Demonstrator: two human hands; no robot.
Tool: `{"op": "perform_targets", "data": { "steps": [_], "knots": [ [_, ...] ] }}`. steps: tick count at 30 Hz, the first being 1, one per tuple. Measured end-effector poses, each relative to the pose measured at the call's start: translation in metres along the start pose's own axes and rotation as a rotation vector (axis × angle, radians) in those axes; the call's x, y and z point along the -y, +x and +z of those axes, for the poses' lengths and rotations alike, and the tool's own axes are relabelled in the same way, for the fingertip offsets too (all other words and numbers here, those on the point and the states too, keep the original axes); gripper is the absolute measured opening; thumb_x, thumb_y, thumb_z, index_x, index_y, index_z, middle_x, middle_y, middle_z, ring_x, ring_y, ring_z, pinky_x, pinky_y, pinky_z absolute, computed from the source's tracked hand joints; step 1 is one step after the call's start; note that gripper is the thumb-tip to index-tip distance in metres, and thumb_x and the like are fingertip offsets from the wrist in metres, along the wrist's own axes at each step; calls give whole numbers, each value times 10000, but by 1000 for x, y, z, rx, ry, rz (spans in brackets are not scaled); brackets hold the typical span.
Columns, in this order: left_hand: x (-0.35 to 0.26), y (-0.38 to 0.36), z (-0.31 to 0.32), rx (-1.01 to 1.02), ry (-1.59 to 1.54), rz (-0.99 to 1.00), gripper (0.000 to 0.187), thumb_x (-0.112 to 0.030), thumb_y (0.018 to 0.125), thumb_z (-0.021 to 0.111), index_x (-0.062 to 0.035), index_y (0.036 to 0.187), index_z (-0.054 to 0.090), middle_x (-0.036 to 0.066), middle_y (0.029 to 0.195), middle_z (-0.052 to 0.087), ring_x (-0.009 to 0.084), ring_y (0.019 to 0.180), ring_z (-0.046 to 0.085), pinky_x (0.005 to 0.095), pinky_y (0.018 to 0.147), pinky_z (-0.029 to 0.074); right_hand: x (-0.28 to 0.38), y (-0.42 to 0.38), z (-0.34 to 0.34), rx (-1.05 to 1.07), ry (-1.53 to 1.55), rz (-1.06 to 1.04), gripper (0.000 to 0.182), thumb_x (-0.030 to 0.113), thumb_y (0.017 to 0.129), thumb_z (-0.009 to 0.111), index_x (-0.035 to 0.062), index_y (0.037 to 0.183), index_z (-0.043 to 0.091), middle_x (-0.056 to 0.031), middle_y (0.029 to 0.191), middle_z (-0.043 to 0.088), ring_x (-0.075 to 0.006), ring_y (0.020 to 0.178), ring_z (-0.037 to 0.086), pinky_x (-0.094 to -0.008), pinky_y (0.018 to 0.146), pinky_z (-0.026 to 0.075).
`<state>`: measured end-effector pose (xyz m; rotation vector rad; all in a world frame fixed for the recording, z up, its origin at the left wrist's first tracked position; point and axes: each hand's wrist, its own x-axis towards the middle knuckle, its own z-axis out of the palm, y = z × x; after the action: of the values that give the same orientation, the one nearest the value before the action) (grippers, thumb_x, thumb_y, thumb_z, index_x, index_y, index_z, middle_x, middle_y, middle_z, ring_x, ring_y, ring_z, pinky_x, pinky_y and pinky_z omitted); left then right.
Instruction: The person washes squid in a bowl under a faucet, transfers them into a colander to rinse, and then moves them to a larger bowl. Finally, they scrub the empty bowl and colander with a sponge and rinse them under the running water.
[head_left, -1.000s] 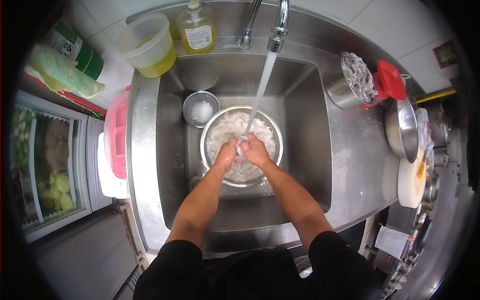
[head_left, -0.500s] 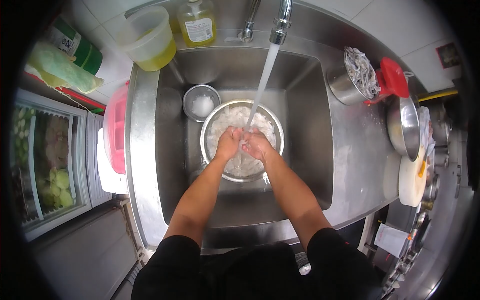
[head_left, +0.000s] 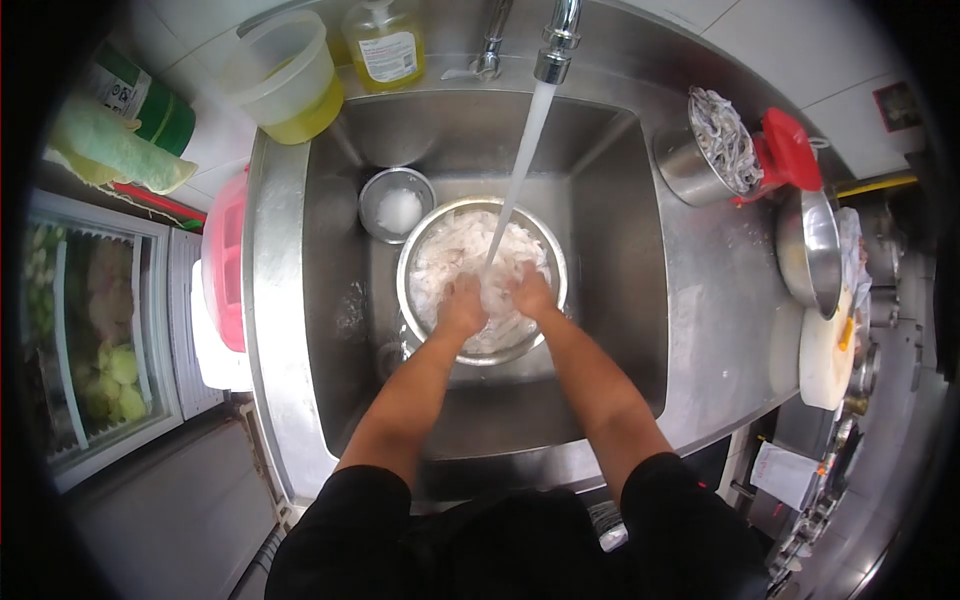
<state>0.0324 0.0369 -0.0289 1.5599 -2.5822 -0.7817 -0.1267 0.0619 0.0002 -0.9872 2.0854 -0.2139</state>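
In the sink stands a round metal bowl point(head_left: 405, 290) filled with water and pale, whitish pieces point(head_left: 455, 245) that look like raw seafood. My left hand point(head_left: 463, 308) dips into the left front of the bowl, fingers stretched forward among the pieces. Opposite it, my right hand point(head_left: 530, 290) reaches in at the right, its fingers apart and partly under the surface. From the faucet point(head_left: 553, 62), a stream of water point(head_left: 524, 150) pours into the bowl between the hands. The fingertips are blurred by the water.
Beside the bowl sits a small metal bowl point(head_left: 370, 208) with white contents. A plastic tub point(head_left: 305, 95) and a soap bottle point(head_left: 388, 55) stand behind the sink point(head_left: 625, 330). On the right counter are a pot point(head_left: 690, 170) of greyish strands, a red-handled item point(head_left: 790, 150) and a steel bowl point(head_left: 815, 255).
My hands, previously close together under the stream, have moved apart and down into the pieces, the left to the left and the right to the right. Water still runs.
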Motion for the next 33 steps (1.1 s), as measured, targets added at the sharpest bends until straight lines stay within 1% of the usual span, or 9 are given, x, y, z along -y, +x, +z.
{"op": "perform_targets", "data": {
  "steps": [3,7,8,11,13,15,18,24,33],
  "knots": [
    [0,10,30,102,157,-63,553,-208,797,683,-74,1297,488,181,1244,547,338,1206,517,425,986,458,-33,-3,33,15,-260,-89,798,452,837,646,27,1439,341,-305,1404,392,-420,1315,384,-438,1080,346],
    [14,39,16,303,-287,-151,650,-207,751,732,-58,1325,464,210,1231,562,350,1196,524,405,1002,441,-44,-9,41,-3,-240,-86,845,483,820,652,39,1456,318,-324,1412,363,-418,1368,295,-450,1110,294],
    [25,43,16,317,-433,-131,667,-204,748,734,-52,1334,455,218,1236,563,355,1201,521,400,1005,437,-34,-11,35,-33,-160,52,869,464,817,686,28,1461,298,-316,1392,394,-390,1302,412,-438,1067,358],
    [42,42,12,289,-602,-93,739,-182,721,750,-33,1367,423,240,1251,565,364,1199,525,388,993,434,-17,-1,29,46,433,-244,909,441,816,720,16,1471,255,-288,1372,432,-339,1192,533,-393,999,434],
    [24,32,-26,398,-689,-168,763,-187,713,757,-37,1378,414,241,1253,562,367,1193,530,388,989,435,15,-13,10,163,579,-119,952,414,810,747,7,1479,205,-259,1332,473,-298,1105,590,-371,914,494],
    [14,26,-40,308,-702,-105,761,-216,714,764,-33,1365,417,238,1246,566,369,1183,537,387,984,436,36,-15,-1,268,767,6,962,414,811,745,2,1479,189,-259,1304,491,-300,1112,584,-381,890,504],
    [4,24,-64,286,-597,-8,734,-260,721,762,-32,1331,423,238,1232,571,379,1172,542,394,976,440,39,-5,6,250,934,46,912,381,822,734,-21,1455,216,-228,1257,521,-280,1065,592,-373,833,518],
    [4,21,-54,128,-498,169,645,-305,745,741,-45,1247,431,243,1199,577,404,1137,545,430,949,448,30,9,22,68,832,-76,605,314,879,639,-51,1312,424,-171,1123,595,-222,935,608,-346,780,521],
    [1,9,-58,215,-629,134,570,-327,799,685,-111,1262,431,231,1196,572,384,1101,567,431,882,477,31,-12,4,256,961,68,508,364,909,579,-7,1247,497,-114,951,615,-204,748,614,-278,572,486]
  ]
}}
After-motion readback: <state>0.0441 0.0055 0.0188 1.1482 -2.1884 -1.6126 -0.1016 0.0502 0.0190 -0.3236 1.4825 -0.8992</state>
